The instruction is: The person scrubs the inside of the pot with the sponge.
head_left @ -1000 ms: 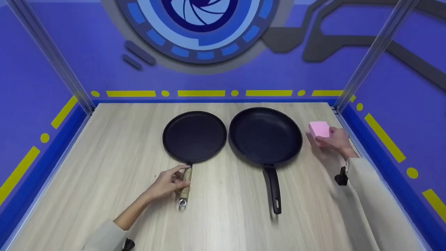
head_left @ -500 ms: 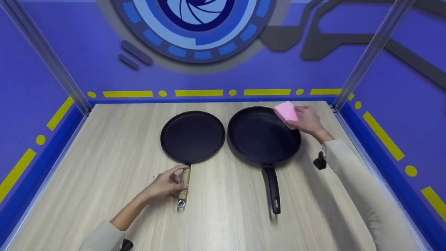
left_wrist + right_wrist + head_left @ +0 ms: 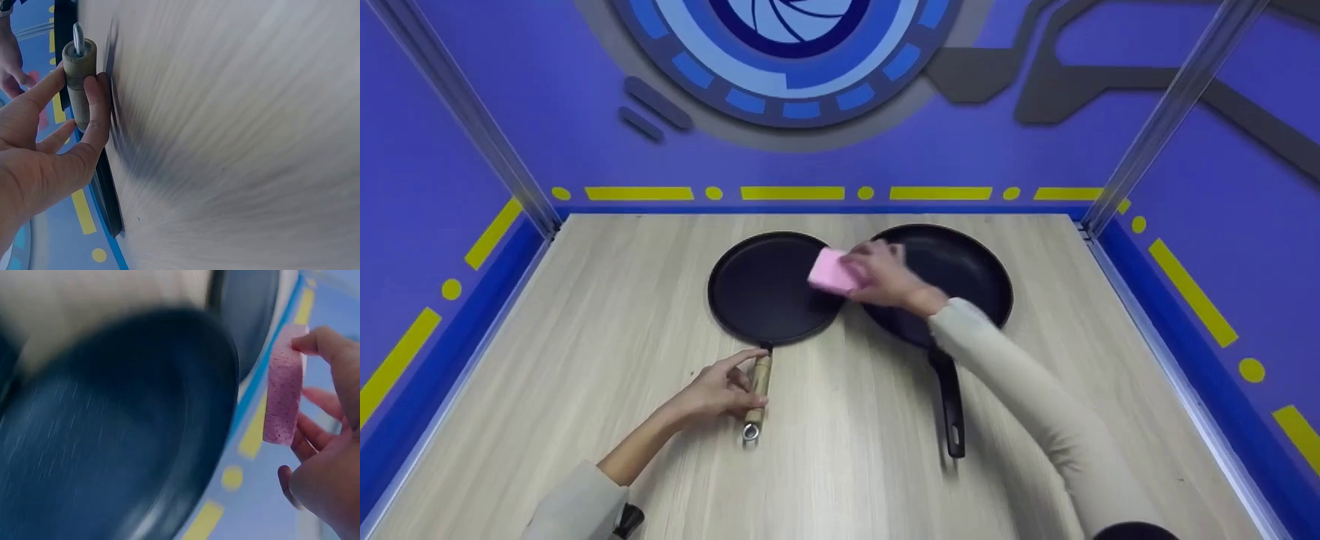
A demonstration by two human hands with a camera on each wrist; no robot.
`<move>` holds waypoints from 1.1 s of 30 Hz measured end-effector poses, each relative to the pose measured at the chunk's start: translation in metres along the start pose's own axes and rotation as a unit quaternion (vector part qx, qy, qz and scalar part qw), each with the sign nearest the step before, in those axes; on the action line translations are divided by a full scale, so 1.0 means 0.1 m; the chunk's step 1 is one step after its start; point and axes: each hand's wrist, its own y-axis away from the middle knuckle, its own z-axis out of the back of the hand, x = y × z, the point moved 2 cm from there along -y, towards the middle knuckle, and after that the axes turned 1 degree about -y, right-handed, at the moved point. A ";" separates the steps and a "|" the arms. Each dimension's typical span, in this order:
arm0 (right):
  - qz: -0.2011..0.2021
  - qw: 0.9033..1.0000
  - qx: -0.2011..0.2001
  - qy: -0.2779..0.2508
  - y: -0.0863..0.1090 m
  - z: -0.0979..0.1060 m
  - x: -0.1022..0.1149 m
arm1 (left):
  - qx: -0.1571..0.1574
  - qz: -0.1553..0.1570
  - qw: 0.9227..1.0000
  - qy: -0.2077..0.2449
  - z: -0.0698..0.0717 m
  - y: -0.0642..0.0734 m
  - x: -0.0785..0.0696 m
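A flat black griddle pan (image 3: 765, 289) lies on the table, its wooden handle (image 3: 761, 379) pointing toward me. My left hand (image 3: 718, 390) pinches that handle between thumb and fingers; the left wrist view shows the handle's metal ring (image 3: 79, 38) above the grip. In my right hand (image 3: 885, 276) is a pink sponge (image 3: 831, 271), held by its edge above the griddle pan's right rim. Under the right hand and forearm lies a deeper black frying pan (image 3: 960, 262), partly hidden by them. The right wrist view has the sponge (image 3: 284, 388) apart from both pans.
The frying pan's black handle (image 3: 951, 409) extends toward the front of the wooden table (image 3: 615, 300). Blue walls (image 3: 840, 161) with yellow marks enclose the back and both sides, with metal posts (image 3: 1177, 112) at the rear corners.
My right hand has carried the sponge leftward from the table's right side, across the frying pan, to the griddle pan's right edge. The left hand keeps its grip on the wooden handle.
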 end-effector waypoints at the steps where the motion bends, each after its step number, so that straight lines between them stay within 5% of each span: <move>1: 0.030 0.999 0.019 0.022 -0.04 -0.09 0.07 | 0.000 0.000 1.000 0.005 0.00 0.00 0.00; 7: 0.154 0.977 0.096 0.112 -0.17 -0.49 0.28 | -0.033 0.001 0.999 0.010 -0.02 -0.03 0.01; 13: 0.136 0.976 0.147 0.090 -0.22 -0.51 0.31 | -0.084 0.027 0.995 -0.037 -0.05 -0.01 -0.02; 24: 0.139 0.976 0.162 0.033 -0.23 -0.61 0.41 | -0.074 0.068 0.995 -0.014 -0.08 -0.01 -0.07; 33: 0.110 0.980 0.162 0.042 -0.23 -0.69 0.52 | -0.073 0.070 0.995 -0.004 -0.05 -0.02 -0.07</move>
